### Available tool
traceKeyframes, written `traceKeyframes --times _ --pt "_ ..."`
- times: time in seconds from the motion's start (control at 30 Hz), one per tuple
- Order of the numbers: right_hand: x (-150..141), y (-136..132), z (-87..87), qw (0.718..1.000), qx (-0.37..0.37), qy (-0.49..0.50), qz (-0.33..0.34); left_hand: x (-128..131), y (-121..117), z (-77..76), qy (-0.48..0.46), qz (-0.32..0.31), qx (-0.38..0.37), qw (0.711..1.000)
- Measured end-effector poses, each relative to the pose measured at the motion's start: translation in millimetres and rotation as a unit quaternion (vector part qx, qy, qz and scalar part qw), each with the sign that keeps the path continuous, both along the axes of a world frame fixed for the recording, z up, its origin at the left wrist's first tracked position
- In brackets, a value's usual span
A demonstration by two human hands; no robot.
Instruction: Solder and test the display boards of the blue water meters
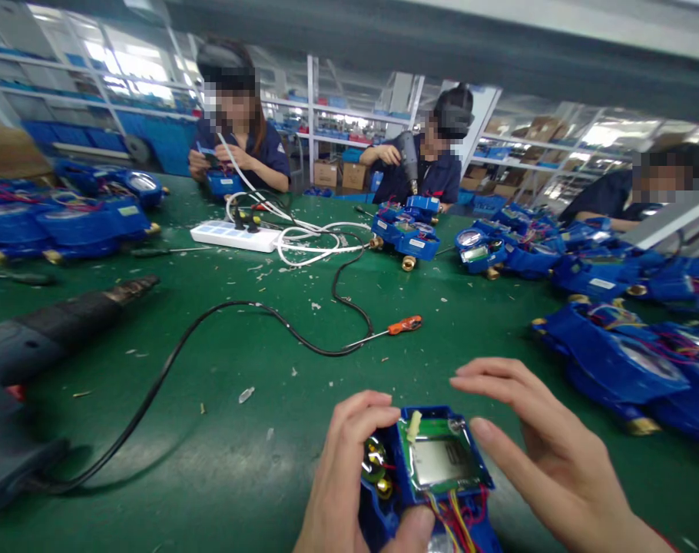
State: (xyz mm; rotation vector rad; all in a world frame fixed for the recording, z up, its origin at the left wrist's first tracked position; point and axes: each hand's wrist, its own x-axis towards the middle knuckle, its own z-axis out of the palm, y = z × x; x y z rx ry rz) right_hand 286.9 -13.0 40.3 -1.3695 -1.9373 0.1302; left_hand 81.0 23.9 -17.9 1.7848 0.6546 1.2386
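A blue meter housing [378,513] lies low in the middle of the view, with a blue box holding a green circuit board and grey display [446,461] on top. Red, yellow and white wires [458,516] come out at the box's near side. My left hand [349,468] wraps around the left side, fingers at the far edge and thumb at the near edge. To the right, my right hand [548,453] is spread apart, its thumb close to the box's right edge; whether it touches is hard to see.
A heat gun [55,330] lies at left, its black cable [170,361] crossing the green table. An orange-handled screwdriver [404,326] and a white power strip [234,236] lie further back. Several blue meters [614,361] line the right side, more [67,215] the left. Co-workers [240,146] sit opposite.
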Motion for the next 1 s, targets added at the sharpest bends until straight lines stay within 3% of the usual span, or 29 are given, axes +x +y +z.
traceKeyframes --times 0.1,0.23,0.33,0.53,1.0 --pt "-15.7 13.7 21.2 0.996 -0.001 -0.030 0.083 2.7 -3.8 1.6 -0.012 0.024 -0.015 1.000" --pt "-27.3 22.7 21.9 0.991 -0.020 -0.026 0.130 -1.5 0.0 -3.7 -0.005 0.001 0.005 1.000" --pt "-27.7 23.1 17.8 0.990 -0.011 -0.033 0.137 -7.0 5.6 -9.1 0.015 -0.031 0.030 0.999" --pt "-28.0 23.8 19.2 0.989 0.001 -0.036 0.143 -8.5 6.6 -9.3 0.013 -0.037 0.029 0.999" --pt "-30.0 28.8 5.1 0.983 -0.034 0.094 0.157 -8.0 4.5 -3.9 0.020 -0.026 0.030 0.999"
